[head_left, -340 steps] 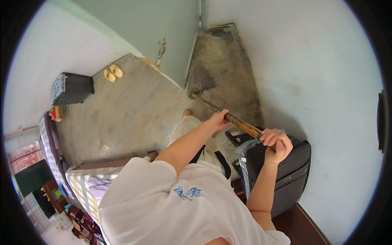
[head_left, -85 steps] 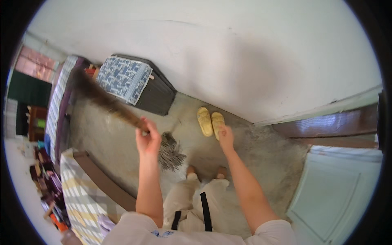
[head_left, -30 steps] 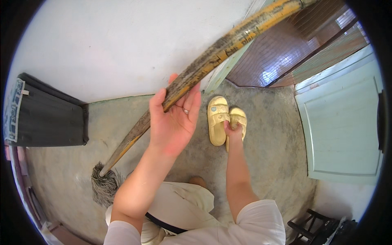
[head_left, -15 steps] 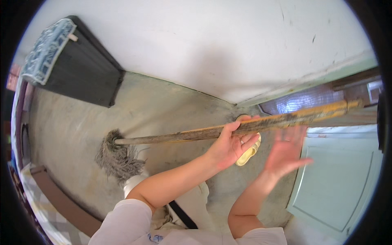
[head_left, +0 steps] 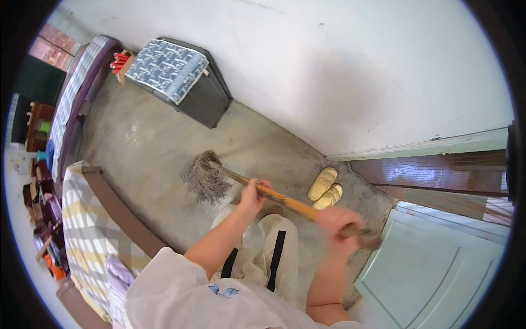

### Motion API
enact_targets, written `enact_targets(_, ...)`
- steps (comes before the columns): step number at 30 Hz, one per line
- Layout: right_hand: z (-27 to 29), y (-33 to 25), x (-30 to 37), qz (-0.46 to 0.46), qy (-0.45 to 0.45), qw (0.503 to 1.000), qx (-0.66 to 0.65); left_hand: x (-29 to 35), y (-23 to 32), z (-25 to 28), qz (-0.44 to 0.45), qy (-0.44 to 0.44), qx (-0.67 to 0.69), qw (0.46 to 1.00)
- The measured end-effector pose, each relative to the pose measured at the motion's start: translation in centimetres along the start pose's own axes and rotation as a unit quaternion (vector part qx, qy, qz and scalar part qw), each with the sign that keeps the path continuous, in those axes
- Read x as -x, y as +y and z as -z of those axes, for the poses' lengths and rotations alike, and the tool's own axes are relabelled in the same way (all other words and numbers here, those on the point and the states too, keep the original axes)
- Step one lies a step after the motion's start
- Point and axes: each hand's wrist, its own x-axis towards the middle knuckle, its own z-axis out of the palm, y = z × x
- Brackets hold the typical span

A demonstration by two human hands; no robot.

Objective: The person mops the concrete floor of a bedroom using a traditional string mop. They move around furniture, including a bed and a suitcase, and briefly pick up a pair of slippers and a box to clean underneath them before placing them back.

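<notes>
A string mop with a long wooden handle (head_left: 293, 205) slants across in front of my body. Its grey, stringy head (head_left: 204, 178) is at the far left end, over the concrete floor. My left hand (head_left: 253, 196) is closed round the handle, about midway between the mop head and my other hand. Nearer the handle's right end, my right hand (head_left: 338, 226) grips it too, somewhat smeared by motion. A short end of the handle sticks out past that hand toward the pale door.
Yellow slippers (head_left: 323, 186) lie on the floor by the wall corner. A dark bin-like box (head_left: 205, 109) under a blue patterned cloth (head_left: 167, 68) stands against the white wall. A pale green door (head_left: 433, 263) is at right, a bed with checked cover (head_left: 90, 230) at left.
My right hand, open and off the handle before, now grips it. My left hand has moved left along it. The handle's right end has dropped, and the view has shifted, showing more of the room.
</notes>
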Motion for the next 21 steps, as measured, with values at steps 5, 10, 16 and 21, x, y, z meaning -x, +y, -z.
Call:
enact_targets(5,-5.7,-4.2,-1.8,0.001,-0.097,0.994,0.045,3.8,2.4,-3.5,-0.039,0.123,-0.018,0.991)
enact_targets(10,-4.5,-9.5,0.6,0.0,0.03,0.99,0.14,2.7,-3.4,-7.8,0.075,0.053,-0.11,0.99)
enact_targets(16,-4.1,-15.3,2.6,0.101,0.102,0.955,0.258,5.8,-11.9,-14.9,0.232,0.028,-0.247,0.94)
enact_targets(21,-5.3,-18.5,3.9,0.11,0.036,0.951,0.288,8.1,-16.2,-14.0,0.329,-0.018,-0.347,0.878)
